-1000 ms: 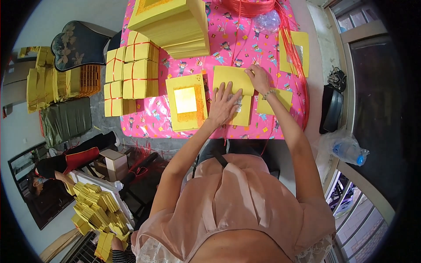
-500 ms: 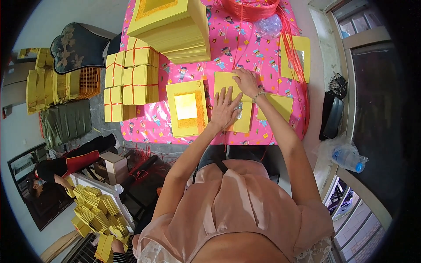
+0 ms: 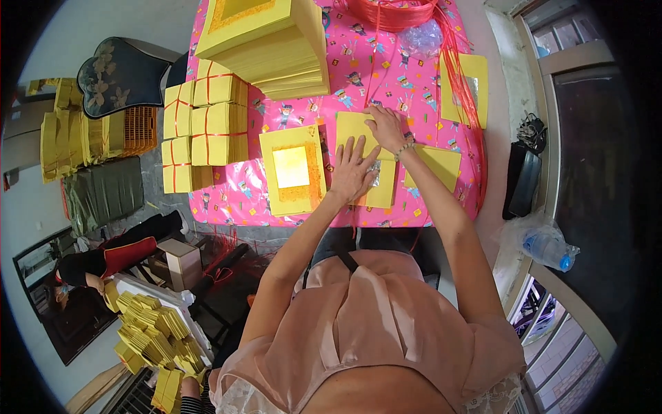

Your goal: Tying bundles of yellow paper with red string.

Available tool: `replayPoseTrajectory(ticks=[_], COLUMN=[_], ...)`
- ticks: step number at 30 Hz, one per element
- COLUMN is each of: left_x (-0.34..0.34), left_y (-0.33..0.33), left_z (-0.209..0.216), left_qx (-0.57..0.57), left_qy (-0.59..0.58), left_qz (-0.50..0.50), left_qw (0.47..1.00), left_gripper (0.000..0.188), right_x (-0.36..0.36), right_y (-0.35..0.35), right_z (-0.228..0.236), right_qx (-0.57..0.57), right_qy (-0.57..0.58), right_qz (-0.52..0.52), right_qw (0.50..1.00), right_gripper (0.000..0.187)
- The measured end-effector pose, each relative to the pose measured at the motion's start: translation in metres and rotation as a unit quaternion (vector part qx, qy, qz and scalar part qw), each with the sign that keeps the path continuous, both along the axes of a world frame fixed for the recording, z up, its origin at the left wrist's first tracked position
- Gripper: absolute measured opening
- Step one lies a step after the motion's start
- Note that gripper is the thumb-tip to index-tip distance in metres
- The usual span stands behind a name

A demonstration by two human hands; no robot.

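Note:
Both my hands rest on yellow joss paper (image 3: 383, 196) lying near the front edge of the table. With its fingers spread flat, my left hand (image 3: 354, 171) presses on the sheet's left side, beside a shiny silver patch partly hidden by the hand. My right hand (image 3: 388, 130) wears a beaded bracelet and lies open on the upper part, fingers stretched out to the left. Left of my hands is another yellow sheet (image 3: 281, 202) with an orange border and a bright foil square. A third yellow sheet (image 3: 439, 168) lies to the right, below my right wrist.
A tall stack of yellow paper (image 3: 293, 58) stands at the back left, beside bundles (image 3: 219, 134) tied with red strips. Red plastic strapping (image 3: 393, 17) lies across the back and right of the pink tablecloth (image 3: 241, 193). At lower left, another person's hand (image 3: 189, 386) is by yellow paper piles (image 3: 148, 321).
Hardly anything differs. My hands stay on the same paper, and the whole view has shifted very slightly.

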State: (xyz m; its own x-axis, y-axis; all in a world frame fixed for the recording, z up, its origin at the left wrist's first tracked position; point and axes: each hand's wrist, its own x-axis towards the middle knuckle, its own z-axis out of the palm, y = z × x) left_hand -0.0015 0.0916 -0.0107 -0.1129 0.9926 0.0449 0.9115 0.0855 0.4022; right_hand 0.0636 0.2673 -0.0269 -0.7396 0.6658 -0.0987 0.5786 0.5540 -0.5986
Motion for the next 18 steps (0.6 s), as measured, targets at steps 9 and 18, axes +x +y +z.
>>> replayPoseTrajectory(ticks=[9,18], left_x=[-0.001,0.0], left_y=[-0.002,-0.002], left_z=[-0.009,-0.009], left_qx=[-0.003,-0.017], left_qy=[-0.019,-0.018], left_qz=[0.003,-0.007], left_qw=[1.0,1.0], left_gripper=[0.056,0.068], right_x=[0.029,0.063], right_y=[-0.046,-0.076], right_z=[0.037,0.015], right_qx=[0.1,-0.014], right_qy=[0.08,0.054], right_qz=[-0.1,-0.085], right_qw=[0.987,0.995], right_gripper=[0.016,0.012])
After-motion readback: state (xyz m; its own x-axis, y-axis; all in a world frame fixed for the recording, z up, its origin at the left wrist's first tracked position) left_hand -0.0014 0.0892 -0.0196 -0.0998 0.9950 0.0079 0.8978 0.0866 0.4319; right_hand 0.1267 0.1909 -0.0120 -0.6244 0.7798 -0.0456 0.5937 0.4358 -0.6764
